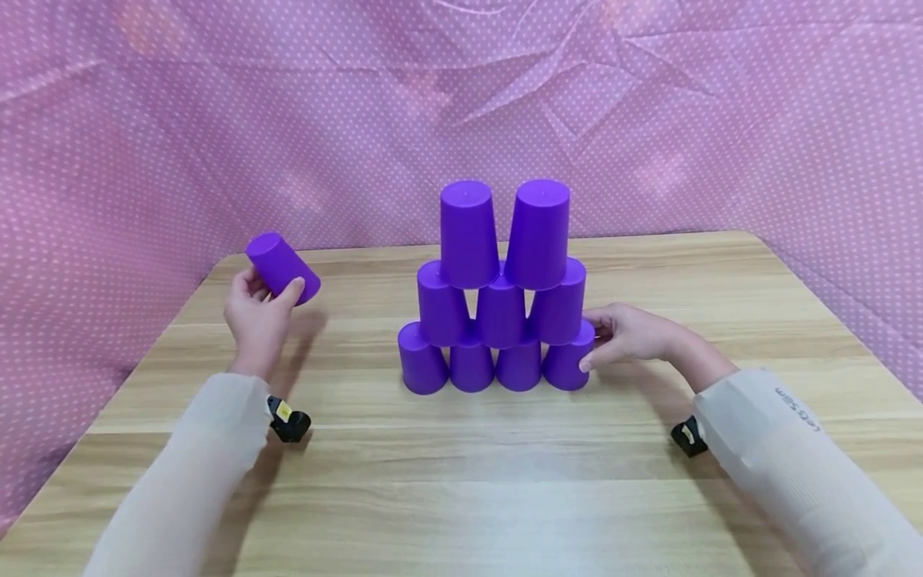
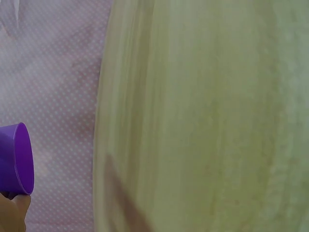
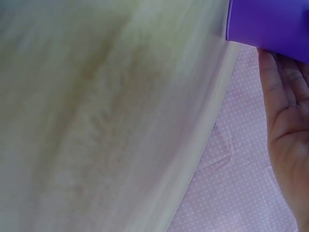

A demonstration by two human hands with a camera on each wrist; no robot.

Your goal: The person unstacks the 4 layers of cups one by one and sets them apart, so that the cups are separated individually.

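Observation:
In the head view my left hand (image 1: 258, 316) grips a purple cup (image 1: 280, 264) off the table at the left, thumb on its near side. The cup is tilted, its closed end up and to the left; its open mouth shows in the left wrist view. Upside-down purple cups stand in a pyramid: several in the bottom row, three in the middle row (image 1: 500, 312) and two on top (image 1: 467, 232), slightly apart. My right hand (image 1: 634, 335) is against the right side of the bottom-right cup (image 1: 566, 365), with its thumb towards the front. Its farther fingers are partly hidden.
A wood-grain table (image 1: 461, 465) carries the pyramid. Pink dotted cloth (image 1: 346, 120) hangs behind the table and on both sides. Small black devices (image 1: 290, 423) sit at both wrists, by the light sleeves (image 1: 195, 473).

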